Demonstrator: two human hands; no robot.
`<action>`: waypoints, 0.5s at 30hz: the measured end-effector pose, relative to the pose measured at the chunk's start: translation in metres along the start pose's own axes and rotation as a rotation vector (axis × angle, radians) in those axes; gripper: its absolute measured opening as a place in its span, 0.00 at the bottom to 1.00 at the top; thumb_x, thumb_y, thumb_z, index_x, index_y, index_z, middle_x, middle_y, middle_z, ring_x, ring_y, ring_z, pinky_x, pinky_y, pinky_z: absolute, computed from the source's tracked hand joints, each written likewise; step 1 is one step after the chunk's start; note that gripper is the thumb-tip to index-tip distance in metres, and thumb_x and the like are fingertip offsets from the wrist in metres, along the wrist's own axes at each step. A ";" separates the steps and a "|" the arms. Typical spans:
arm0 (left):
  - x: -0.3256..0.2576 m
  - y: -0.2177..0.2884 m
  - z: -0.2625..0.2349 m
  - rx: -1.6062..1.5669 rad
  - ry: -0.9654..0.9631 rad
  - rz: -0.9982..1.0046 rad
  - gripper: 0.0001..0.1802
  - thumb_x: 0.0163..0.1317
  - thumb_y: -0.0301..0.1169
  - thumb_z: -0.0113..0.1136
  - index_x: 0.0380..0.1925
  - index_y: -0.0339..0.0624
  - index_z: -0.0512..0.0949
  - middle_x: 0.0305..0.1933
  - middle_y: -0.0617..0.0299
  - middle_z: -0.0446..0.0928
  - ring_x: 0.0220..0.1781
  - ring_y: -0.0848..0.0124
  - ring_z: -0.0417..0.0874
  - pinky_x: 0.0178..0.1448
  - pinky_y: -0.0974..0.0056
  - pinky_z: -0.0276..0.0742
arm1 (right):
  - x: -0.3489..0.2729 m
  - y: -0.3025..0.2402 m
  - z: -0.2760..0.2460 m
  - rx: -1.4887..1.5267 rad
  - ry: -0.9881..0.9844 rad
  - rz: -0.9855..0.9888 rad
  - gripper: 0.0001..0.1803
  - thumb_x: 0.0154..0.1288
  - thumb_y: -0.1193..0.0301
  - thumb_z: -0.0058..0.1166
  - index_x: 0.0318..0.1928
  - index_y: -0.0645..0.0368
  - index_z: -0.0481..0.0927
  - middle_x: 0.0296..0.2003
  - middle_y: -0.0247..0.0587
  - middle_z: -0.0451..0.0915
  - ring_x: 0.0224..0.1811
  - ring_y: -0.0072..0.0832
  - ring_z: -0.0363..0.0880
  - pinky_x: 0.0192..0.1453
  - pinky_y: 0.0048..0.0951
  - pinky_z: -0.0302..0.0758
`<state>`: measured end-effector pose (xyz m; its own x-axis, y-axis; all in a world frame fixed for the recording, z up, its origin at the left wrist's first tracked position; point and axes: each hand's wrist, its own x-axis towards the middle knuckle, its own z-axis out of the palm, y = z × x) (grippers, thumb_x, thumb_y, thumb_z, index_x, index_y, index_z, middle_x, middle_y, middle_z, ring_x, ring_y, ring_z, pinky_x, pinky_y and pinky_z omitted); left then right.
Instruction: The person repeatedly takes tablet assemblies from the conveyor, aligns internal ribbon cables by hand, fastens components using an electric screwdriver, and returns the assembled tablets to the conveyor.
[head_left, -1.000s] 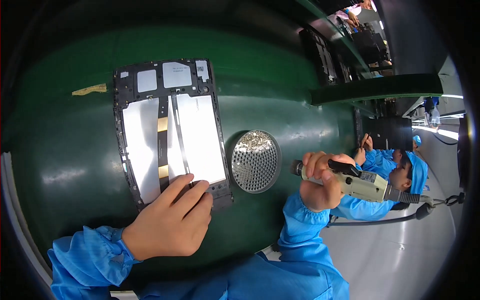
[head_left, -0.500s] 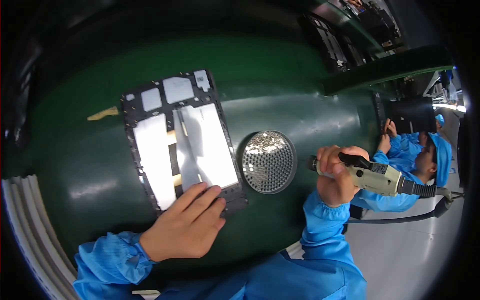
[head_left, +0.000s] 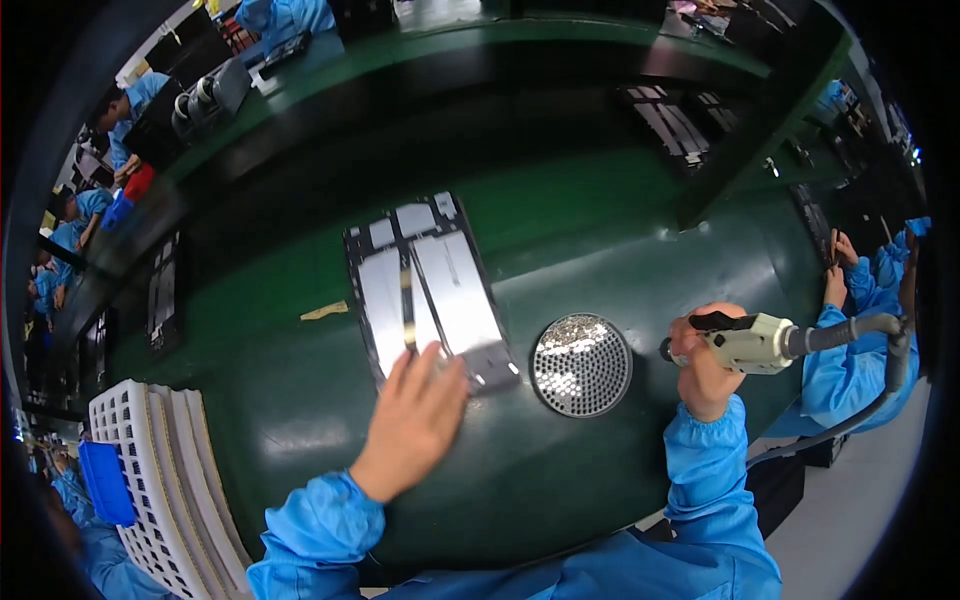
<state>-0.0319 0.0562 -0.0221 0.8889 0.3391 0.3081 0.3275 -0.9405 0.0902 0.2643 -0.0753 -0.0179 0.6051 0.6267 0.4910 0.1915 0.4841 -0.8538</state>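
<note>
A flat black panel (head_left: 472, 372) with several silver plates on it lies on the green table. My left hand (head_left: 415, 415) rests at its near edge, fingers stretched out over the surface and slightly blurred, holding nothing. To the right stands a round dish (head_left: 583, 375) with a grid of holes and a heap of tiny shiny metal pieces at its far side. Beyond the dish, my right hand (head_left: 705, 365) is wrapped round a cream-coloured power screwdriver (head_left: 755, 343) with a black lever. Its tip points left, above the table, apart from dish and panel.
A yellowish scrap (head_left: 324, 311) lies left of the panel. White perforated trays (head_left: 140, 480) stand at the left edge, with a blue bin (head_left: 106, 484) against them. Similar panels (head_left: 668, 125) lie at the far right, near a green post (head_left: 765, 125). A thick hose (head_left: 880, 375) trails from the screwdriver. Co-workers sit around.
The head view has swung, so the panel and dish appear farther right and lower. My left hand stays by the panel's near edge, and my right hand keeps hold of the screwdriver.
</note>
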 end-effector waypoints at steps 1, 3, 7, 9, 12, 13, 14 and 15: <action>0.008 -0.014 0.004 0.047 0.065 -0.042 0.15 0.51 0.24 0.62 0.41 0.34 0.79 0.54 0.49 0.73 0.63 0.45 0.69 0.65 0.42 0.64 | 0.000 0.001 -0.003 -0.025 0.012 -0.004 0.17 0.51 0.86 0.47 0.44 0.65 0.70 0.26 0.40 0.73 0.25 0.25 0.72 0.32 0.28 0.73; 0.022 -0.046 0.008 0.104 0.147 -0.106 0.17 0.49 0.22 0.63 0.43 0.34 0.78 0.54 0.47 0.73 0.61 0.43 0.71 0.63 0.45 0.68 | 0.001 0.001 -0.004 -0.036 0.024 -0.030 0.17 0.51 0.86 0.47 0.44 0.65 0.71 0.26 0.40 0.74 0.26 0.26 0.73 0.32 0.27 0.73; 0.050 -0.102 0.029 0.073 0.219 -0.305 0.18 0.55 0.26 0.60 0.48 0.43 0.79 0.54 0.49 0.73 0.59 0.44 0.72 0.62 0.43 0.68 | -0.001 0.002 -0.011 -0.017 0.082 0.019 0.17 0.50 0.88 0.50 0.43 0.64 0.72 0.33 0.40 0.76 0.31 0.25 0.76 0.34 0.25 0.75; 0.053 -0.127 0.037 0.118 0.156 -0.391 0.17 0.57 0.28 0.59 0.49 0.44 0.79 0.53 0.49 0.74 0.57 0.45 0.73 0.61 0.44 0.70 | -0.001 0.002 -0.006 0.024 0.098 0.072 0.17 0.50 0.87 0.52 0.43 0.64 0.72 0.35 0.40 0.76 0.33 0.25 0.76 0.35 0.25 0.76; 0.064 -0.135 0.045 0.259 0.165 -0.421 0.16 0.58 0.29 0.57 0.48 0.43 0.78 0.51 0.49 0.75 0.53 0.46 0.75 0.58 0.44 0.72 | -0.002 0.000 -0.009 -0.094 0.104 0.094 0.17 0.49 0.85 0.55 0.42 0.63 0.72 0.33 0.38 0.77 0.32 0.22 0.77 0.38 0.24 0.75; 0.066 -0.136 0.048 0.309 0.152 -0.446 0.16 0.59 0.29 0.56 0.48 0.43 0.78 0.51 0.49 0.75 0.52 0.46 0.76 0.57 0.45 0.73 | -0.001 -0.003 -0.007 -0.060 0.102 0.113 0.17 0.49 0.85 0.55 0.42 0.62 0.73 0.32 0.37 0.77 0.32 0.22 0.77 0.38 0.24 0.75; 0.069 -0.137 0.050 0.312 0.140 -0.464 0.16 0.60 0.29 0.56 0.48 0.43 0.78 0.51 0.49 0.75 0.53 0.46 0.76 0.56 0.45 0.74 | 0.000 -0.004 -0.005 -0.079 0.125 0.133 0.17 0.48 0.84 0.55 0.41 0.62 0.73 0.31 0.36 0.77 0.31 0.22 0.77 0.37 0.24 0.74; 0.069 -0.138 0.051 0.320 0.125 -0.490 0.16 0.60 0.30 0.55 0.48 0.43 0.78 0.51 0.49 0.75 0.53 0.47 0.76 0.56 0.45 0.74 | 0.001 -0.007 -0.003 -0.081 0.132 0.133 0.17 0.48 0.84 0.55 0.41 0.62 0.73 0.31 0.36 0.77 0.31 0.22 0.77 0.37 0.24 0.74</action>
<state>0.0001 0.2107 -0.0616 0.5716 0.7089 0.4133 0.7876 -0.6152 -0.0340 0.2661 -0.0795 -0.0119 0.7239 0.5940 0.3509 0.1618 0.3482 -0.9233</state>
